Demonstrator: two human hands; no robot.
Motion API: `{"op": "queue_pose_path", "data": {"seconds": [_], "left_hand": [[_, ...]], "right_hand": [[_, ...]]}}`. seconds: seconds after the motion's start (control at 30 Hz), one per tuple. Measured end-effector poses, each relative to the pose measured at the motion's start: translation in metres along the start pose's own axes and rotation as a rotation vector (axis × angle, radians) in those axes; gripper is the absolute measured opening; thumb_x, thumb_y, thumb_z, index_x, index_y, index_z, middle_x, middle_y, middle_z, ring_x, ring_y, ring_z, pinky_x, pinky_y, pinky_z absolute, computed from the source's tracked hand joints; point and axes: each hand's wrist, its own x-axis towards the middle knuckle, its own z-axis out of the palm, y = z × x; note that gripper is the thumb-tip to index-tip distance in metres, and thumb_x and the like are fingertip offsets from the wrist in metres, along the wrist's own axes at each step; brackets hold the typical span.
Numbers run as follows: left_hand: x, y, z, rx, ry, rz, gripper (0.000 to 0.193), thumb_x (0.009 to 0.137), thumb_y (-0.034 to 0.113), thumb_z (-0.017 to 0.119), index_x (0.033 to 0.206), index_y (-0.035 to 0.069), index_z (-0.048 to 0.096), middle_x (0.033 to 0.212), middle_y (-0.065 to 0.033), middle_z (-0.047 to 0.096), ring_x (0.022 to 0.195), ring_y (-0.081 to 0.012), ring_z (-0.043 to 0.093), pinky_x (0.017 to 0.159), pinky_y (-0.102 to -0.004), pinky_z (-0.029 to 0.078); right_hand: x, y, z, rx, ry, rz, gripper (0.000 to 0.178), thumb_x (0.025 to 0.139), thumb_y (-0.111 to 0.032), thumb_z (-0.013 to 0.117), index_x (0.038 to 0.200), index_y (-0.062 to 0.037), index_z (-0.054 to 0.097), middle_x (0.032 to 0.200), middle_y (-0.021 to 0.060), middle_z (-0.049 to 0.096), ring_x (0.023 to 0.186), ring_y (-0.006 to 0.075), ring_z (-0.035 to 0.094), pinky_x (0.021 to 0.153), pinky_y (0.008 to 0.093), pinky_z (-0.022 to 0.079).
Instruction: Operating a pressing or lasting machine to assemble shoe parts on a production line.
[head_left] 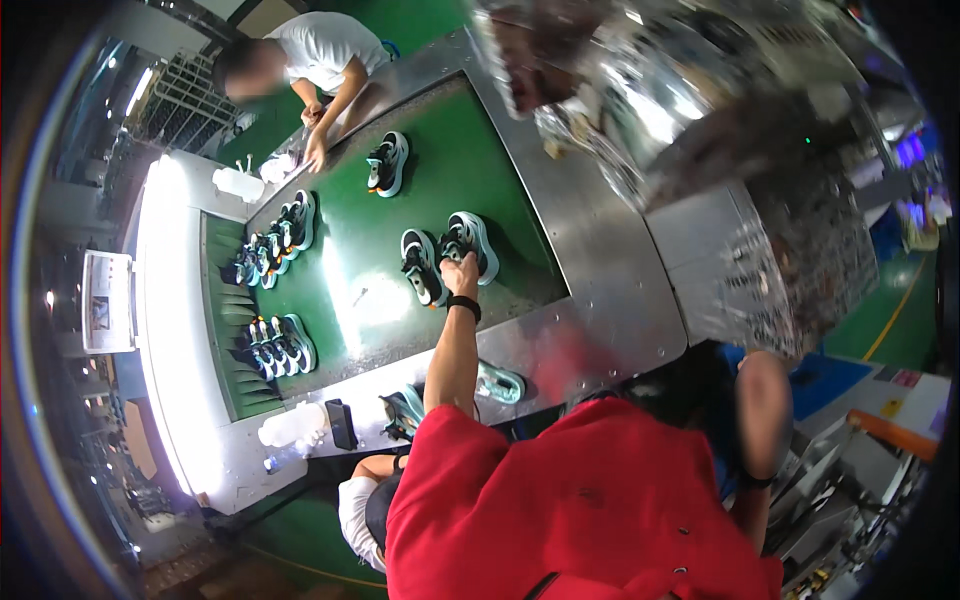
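My left hand (460, 272) reaches over the green conveyor belt (400, 330), its fingers closed on the near end of a black-and-white sneaker (475, 240) with a pale blue sole. Close to its left lies a similar sneaker (422, 265) with a bit of orange at one end. Blurred by motion, my right hand (764, 400) is out at the right, apart from the belt and nearest the crumpled clear plastic (800, 270). Its fingers cannot be made out. Dark bands circle both wrists.
One sneaker (388, 163) lies farther up the belt; several more stand in rows (285, 345) at the left. A metal border (630, 300) frames the belt. Across it a co-worker (325, 50) leans in; another person (362, 510) is at lower left. A pale blue shoe part (500, 383) rests nearby.
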Motion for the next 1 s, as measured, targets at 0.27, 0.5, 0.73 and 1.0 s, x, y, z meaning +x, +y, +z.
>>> {"op": "queue_pose_path", "data": {"seconds": [0.27, 0.5, 0.73, 1.0], "left_hand": [[0.150, 0.109, 0.021, -0.066, 0.239, 0.403, 0.054, 0.073, 0.033, 0.067, 0.105, -0.009, 0.056, 0.100, -0.0323, 0.063, 0.099, -0.0487, 0.059, 0.087, -0.0477, 0.047], [-0.007, 0.176, 0.003, 0.135, -0.433, 1.325, 0.030, 0.089, 0.027, 0.061, 0.102, 0.000, 0.060, 0.100, -0.0273, 0.060, 0.092, -0.0428, 0.060, 0.075, -0.0470, 0.048], [-0.294, 0.060, -0.001, 0.431, -1.503, 1.672, 0.037, 0.094, 0.013, 0.053, 0.130, 0.008, 0.054, 0.128, -0.0163, 0.056, 0.113, -0.0280, 0.057, 0.100, -0.0374, 0.042], [-0.341, 0.048, 0.003, 0.492, -1.612, 1.689, 0.042, 0.094, 0.032, 0.055, 0.125, 0.003, 0.056, 0.120, -0.0180, 0.062, 0.111, -0.0308, 0.059, 0.098, -0.0388, 0.045]], "right_hand": [[0.033, -0.054, 0.059, 0.063, -0.252, 0.033, 0.018, 0.086, 0.002, 0.060, 0.104, 0.0008, 0.064, 0.089, 0.0048, 0.067, 0.074, 0.0078, 0.057, 0.066, 0.0222, 0.046], [0.080, -0.142, 0.087, 0.015, -0.281, -0.406, 0.025, 0.081, -0.003, 0.066, 0.106, -0.0002, 0.064, 0.094, 0.0124, 0.069, 0.082, 0.0245, 0.067, 0.077, 0.0337, 0.053], [0.105, -0.131, 0.163, 0.070, -1.129, -0.394, 0.055, 0.094, -0.052, 0.054, 0.113, -0.0009, 0.062, 0.094, 0.0214, 0.068, 0.092, 0.0355, 0.066, 0.079, 0.0441, 0.051], [0.061, -0.072, 0.143, 0.190, -1.230, -0.378, 0.067, 0.081, -0.063, 0.065, 0.103, 0.0007, 0.069, 0.088, 0.0124, 0.072, 0.077, 0.0230, 0.066, 0.068, 0.0358, 0.052]]}}
